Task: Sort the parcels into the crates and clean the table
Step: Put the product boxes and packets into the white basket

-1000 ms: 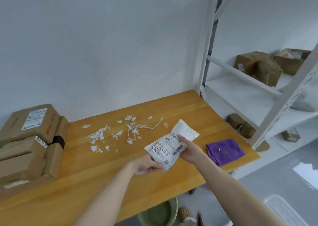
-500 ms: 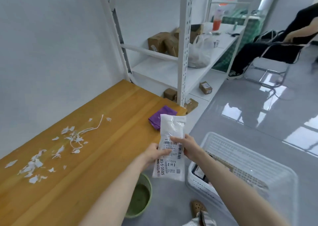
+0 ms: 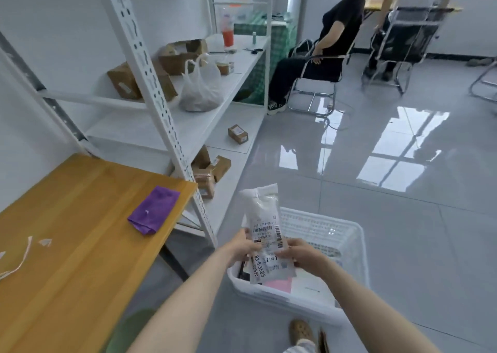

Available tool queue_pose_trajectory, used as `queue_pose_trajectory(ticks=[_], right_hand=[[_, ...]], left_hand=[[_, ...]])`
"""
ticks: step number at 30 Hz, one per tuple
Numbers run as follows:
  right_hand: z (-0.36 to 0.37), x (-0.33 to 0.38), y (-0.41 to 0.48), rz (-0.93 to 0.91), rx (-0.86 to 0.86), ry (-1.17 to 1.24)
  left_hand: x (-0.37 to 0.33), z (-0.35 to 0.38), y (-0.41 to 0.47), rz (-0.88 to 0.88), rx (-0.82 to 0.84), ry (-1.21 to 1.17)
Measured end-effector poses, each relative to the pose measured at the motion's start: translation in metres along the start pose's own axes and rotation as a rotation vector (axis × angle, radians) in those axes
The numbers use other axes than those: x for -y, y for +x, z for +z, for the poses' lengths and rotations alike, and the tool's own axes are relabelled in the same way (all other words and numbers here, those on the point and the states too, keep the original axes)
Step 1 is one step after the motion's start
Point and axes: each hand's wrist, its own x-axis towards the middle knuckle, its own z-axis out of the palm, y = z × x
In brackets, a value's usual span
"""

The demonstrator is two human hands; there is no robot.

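Note:
I hold a white plastic mailer parcel (image 3: pixel 265 226) with a barcode label upright in both hands, above the near left corner of a white plastic crate (image 3: pixel 347 234) on the floor. My left hand (image 3: pixel 242 245) grips its left edge and my right hand (image 3: pixel 301 251) grips its right edge. Flat parcels, one with a pink patch, lie inside the crate. The wooden table (image 3: pixel 67 245) is at the left, with a purple cloth (image 3: pixel 154 208) near its right end and paper scraps (image 3: pixel 44 242) at its left edge.
A white metal shelf rack (image 3: pixel 150 83) stands beyond the table, holding brown boxes (image 3: pixel 123 81) and a plastic bag (image 3: pixel 200 86). A green bin (image 3: pixel 131 331) sits under the table edge. A person sits on a chair (image 3: pixel 320 67) at the back. The grey floor is glossy.
The view has swung right, away from the table. Both hands have carried the mailer from beside the table edge to over the white crate.

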Motion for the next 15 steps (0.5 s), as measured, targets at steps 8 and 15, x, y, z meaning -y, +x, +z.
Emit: queue_pose_trajectory(ticks=[8,15], right_hand=[[-0.181,0.004,-0.016,0.097,-0.051,-0.42],[-0.262,-0.01,-0.02,0.134,-0.307,-0.224]], left_hand=[[-0.086,0.092,0.083,0.176,-0.267,0.003],[-0.1,0.135,0.121,0.039,-0.176,-0.16]])
